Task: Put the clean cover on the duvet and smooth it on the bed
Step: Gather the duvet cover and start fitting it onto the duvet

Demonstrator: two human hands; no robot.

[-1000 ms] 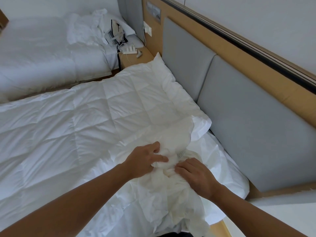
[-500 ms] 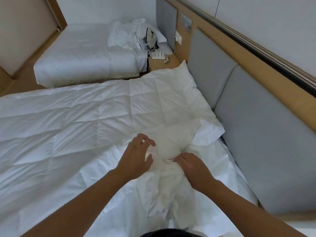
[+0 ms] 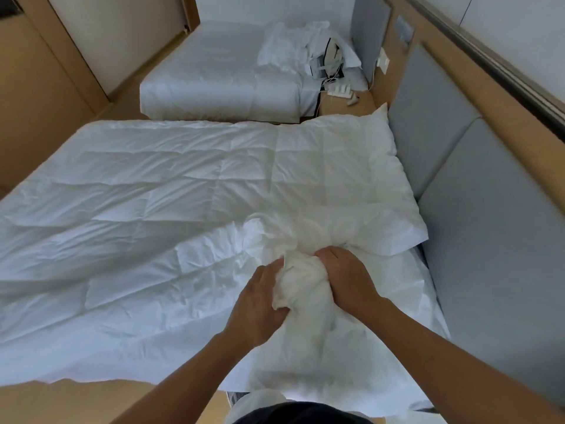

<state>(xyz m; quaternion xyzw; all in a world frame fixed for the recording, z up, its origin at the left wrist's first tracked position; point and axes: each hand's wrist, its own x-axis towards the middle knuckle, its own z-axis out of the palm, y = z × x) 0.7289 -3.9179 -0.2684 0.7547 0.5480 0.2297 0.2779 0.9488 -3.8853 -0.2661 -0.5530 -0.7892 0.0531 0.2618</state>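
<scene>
Progress: early. The white quilted duvet [image 3: 153, 194] lies spread flat (the mattress under it is hidden). Its left and middle stretches show bare stitching with no cover over them.

Toward the duvet's near right corner, the left hand [image 3: 260, 301] curls its fingers into a gathered wad of the thin white cotton cover [image 3: 301, 276]. The right hand [image 3: 347, 280] clutches the same wad from the other side, knuckles up. The rest of the cover trails loose over that corner, toward the person.

Judgement: a corner is being seated. Cannot tell whether duvet fabric sits inside the wad. Left to do: draw the cover down the full length, close it, smooth it.

Room:
- Left of the duvet: tan wooden wall panelling [image 3: 46, 71].
- Beyond the duvet: a second white-sheeted bed [image 3: 214, 81] with a heap of crumpled white linen [image 3: 284, 47], then a small wooden bedside table [image 3: 345, 107] carrying a white power strip [image 3: 339, 90].
- Right of the duvet: a grey padded headboard [image 3: 489, 240], close against its edge.
</scene>
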